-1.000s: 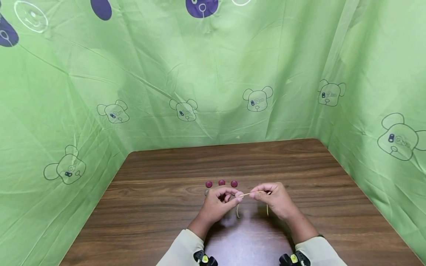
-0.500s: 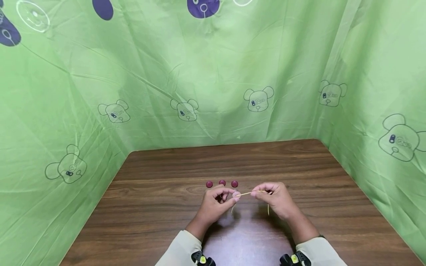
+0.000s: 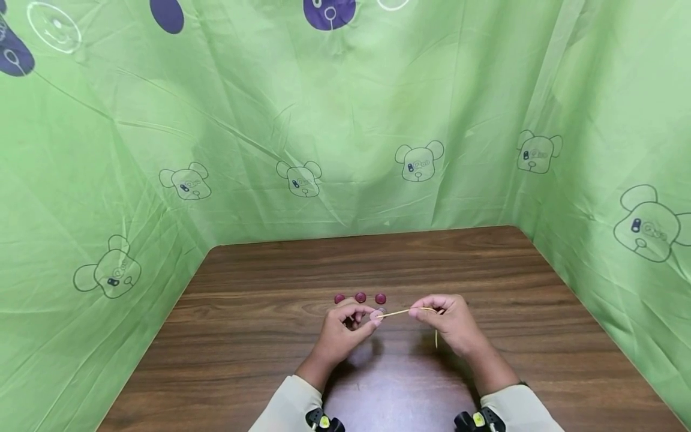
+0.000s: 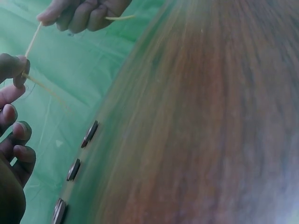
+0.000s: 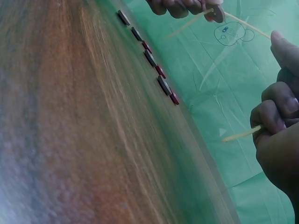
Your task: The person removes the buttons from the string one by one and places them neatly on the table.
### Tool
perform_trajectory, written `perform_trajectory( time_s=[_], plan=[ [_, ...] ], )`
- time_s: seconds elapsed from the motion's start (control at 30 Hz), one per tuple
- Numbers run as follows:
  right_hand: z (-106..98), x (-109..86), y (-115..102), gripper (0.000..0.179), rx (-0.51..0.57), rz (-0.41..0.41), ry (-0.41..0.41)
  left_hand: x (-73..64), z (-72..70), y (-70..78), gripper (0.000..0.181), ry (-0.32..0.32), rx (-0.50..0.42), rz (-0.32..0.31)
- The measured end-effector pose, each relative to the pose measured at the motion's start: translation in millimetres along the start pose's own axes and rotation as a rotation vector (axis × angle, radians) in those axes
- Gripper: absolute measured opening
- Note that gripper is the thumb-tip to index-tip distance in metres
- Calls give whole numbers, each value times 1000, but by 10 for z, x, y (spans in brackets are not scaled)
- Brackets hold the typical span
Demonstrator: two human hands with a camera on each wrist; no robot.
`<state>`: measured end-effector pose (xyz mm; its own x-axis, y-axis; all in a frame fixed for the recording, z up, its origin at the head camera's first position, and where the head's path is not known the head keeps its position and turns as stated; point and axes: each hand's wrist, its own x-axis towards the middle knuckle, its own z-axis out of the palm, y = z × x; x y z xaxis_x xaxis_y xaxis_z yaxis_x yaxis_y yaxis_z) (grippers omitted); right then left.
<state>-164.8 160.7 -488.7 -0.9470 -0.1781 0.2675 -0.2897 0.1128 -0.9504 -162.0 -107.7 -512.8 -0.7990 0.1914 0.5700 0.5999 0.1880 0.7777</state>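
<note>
Between thumb and index finger, my left hand (image 3: 339, 335) pinches a small round pinkish button (image 3: 375, 315). A thin yellow string (image 3: 398, 312) runs from the button to my right hand (image 3: 454, 324), whose thumb and fingertips pinch it. The string's tail (image 5: 242, 135) hangs past the curled fingers of that hand. In the right wrist view, string shows on both sides of the held button (image 5: 216, 14), passing through it. Both hands are above the table, with the string between them nearly straight. In the left wrist view, the loose string end (image 4: 49, 90) sticks out beyond the left fingertips.
Three maroon buttons (image 3: 360, 297) lie in a row on the brown wooden table (image 3: 259, 348) beyond the left hand. Several darker buttons (image 5: 150, 58) lie near them, partly hidden by that hand in the head view. Green cloth (image 3: 345, 120) hangs around the table's back and sides.
My left hand has moved left with the button, and the stretch of string between the hands has grown longer. The right hand has hardly moved.
</note>
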Motion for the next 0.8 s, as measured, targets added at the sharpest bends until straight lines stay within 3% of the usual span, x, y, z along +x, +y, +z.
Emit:
perform_trajectory(
  time_s=[0.27,0.5,0.8],
  plan=[
    [-14,6,-7,11,19,12,24,-7,-60,-55,13,5,29,4],
    [-24,7,-1,11,44,11,33,-16,-100,-101,13,14,116,4],
    [-38,22,2,11,100,23,70,-55,-194,-132,18,40,140,24]
  ],
)
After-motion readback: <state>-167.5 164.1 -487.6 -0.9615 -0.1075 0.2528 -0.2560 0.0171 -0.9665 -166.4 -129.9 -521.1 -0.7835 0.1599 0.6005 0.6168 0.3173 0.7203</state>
